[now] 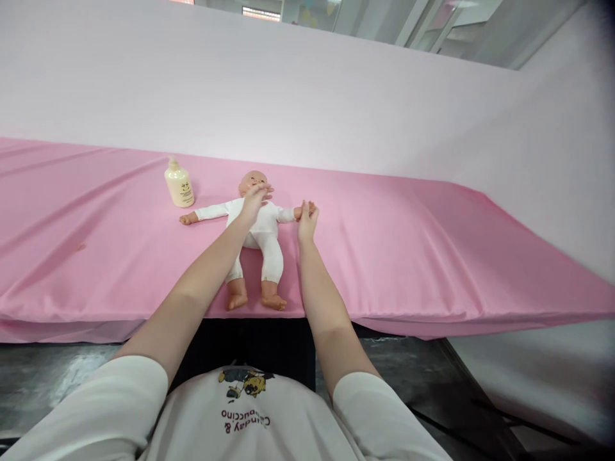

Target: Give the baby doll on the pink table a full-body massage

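A baby doll (266, 225) in a white suit lies on its back on the pink cloth, its head toward the wall and its bare feet toward me. My right hand (308, 221) is closed around the doll's hand at the right, whose arm is stretched out sideways. Over the doll's upper chest, just below its face, is my left hand (255, 200), fingers extended and somewhat apart. Whether it touches the chest I cannot tell. The doll's other arm lies stretched out to the left, near a cream pump bottle (179, 184) that stands upright.
The pink cloth (408, 256) covers the table and hangs over its front edge, close to my body. A white wall (307, 96) rises right behind the table. Window panes (375, 22) show above it. Dark metal legs (519, 422) stand below at the right.
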The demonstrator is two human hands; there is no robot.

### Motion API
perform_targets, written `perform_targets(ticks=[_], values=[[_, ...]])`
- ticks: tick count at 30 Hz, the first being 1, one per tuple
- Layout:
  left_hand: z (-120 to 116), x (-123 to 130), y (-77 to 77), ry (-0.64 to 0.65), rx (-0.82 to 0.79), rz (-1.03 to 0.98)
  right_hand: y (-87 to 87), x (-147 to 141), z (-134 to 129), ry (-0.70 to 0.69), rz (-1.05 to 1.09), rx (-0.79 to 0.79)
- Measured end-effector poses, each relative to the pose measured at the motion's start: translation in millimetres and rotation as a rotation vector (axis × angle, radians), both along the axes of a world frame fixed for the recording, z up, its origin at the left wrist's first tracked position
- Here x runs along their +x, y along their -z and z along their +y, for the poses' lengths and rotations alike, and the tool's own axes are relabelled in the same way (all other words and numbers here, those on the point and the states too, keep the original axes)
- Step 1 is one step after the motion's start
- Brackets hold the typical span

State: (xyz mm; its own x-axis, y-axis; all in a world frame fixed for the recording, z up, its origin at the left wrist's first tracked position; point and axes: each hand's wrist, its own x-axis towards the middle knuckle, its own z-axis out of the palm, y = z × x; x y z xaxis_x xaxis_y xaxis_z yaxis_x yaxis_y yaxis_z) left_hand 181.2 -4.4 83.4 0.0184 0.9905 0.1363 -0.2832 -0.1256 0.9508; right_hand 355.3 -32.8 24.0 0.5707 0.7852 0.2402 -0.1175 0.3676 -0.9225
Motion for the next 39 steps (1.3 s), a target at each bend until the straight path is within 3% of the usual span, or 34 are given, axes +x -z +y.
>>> perform_targets(ticks=[3, 6, 9, 11, 17, 24, 34, 39], values=[[-11, -47, 3.4, -0.045, -0.068, -0.116, -1.2, 13, 5, 0.080, 0.229, -0.171], [-33, -89, 25.2, -0.204, -0.187, -0.148, 0.0, 17, 7, 0.085, 0.324, -0.301], [-49, -115, 47.9, -0.298, -0.257, -0.193, 1.4, 16, 6, 0.074, 0.333, -0.350], [-50, -124, 54.8, -0.341, -0.318, -0.241, 1.6, 14, 4, 0.082, 0.310, -0.358], [-36, -145, 46.8, -0.464, -0.352, -0.388, 0.1, 3, -10, 0.123, 0.083, -0.322], [-33, -163, 51.7, -0.488, -0.329, -0.401, 5.7, -15, -19, 0.222, -0.459, -0.229], [-25, -164, 52.8, -0.425, -0.201, -0.437, 10.2, -15, -19, 0.179, -0.514, -0.173], [-29, -159, 50.9, -0.461, -0.117, -0.481, 6.6, -19, -25, 0.157, -0.500, -0.165]])
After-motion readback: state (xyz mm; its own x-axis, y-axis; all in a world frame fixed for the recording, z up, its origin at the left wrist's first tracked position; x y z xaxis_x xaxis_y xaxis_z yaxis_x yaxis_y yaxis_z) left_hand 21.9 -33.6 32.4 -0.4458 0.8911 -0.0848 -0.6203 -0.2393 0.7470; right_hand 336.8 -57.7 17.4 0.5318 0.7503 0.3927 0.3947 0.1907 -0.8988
